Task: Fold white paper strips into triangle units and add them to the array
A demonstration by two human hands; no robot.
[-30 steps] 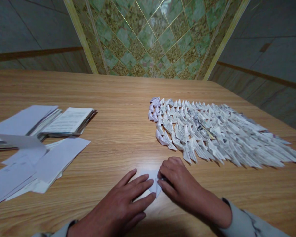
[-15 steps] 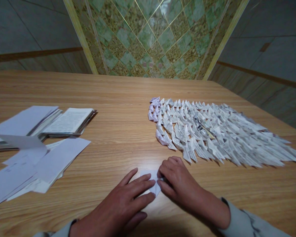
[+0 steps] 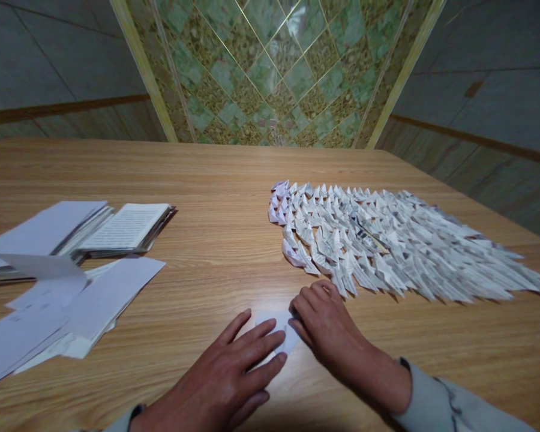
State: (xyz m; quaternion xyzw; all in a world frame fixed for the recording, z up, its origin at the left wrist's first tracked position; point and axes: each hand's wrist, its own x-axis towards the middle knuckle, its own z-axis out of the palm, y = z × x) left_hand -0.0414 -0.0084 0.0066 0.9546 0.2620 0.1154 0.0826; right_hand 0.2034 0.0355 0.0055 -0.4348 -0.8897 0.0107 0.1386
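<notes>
A small white folded paper (image 3: 276, 323) lies on the wooden table in front of me, partly covered by my fingers. My left hand (image 3: 234, 366) rests over its left and lower side, fingers spread and stretched out. At the paper's right edge, my right hand (image 3: 326, 324) is closed, its thumb and curled fingers pinching that edge. The fingertips hide part of the fold there. Just beyond my right hand stand rows of folded paper boats (image 3: 342, 234), mostly printed paper, with several pale lilac ones at the left end.
On the left lie a stack of printed sheets (image 3: 121, 228), a stack topped with blank paper (image 3: 49, 228) and loose white sheets (image 3: 112, 294) nearer me. The wooden table (image 3: 216, 180) reaches back to a green tiled wall (image 3: 270, 72).
My right hand's fingertips have shifted slightly right and up along the paper, uncovering a little more of it. My left hand stays nearly in place. The whole view has tilted slightly.
</notes>
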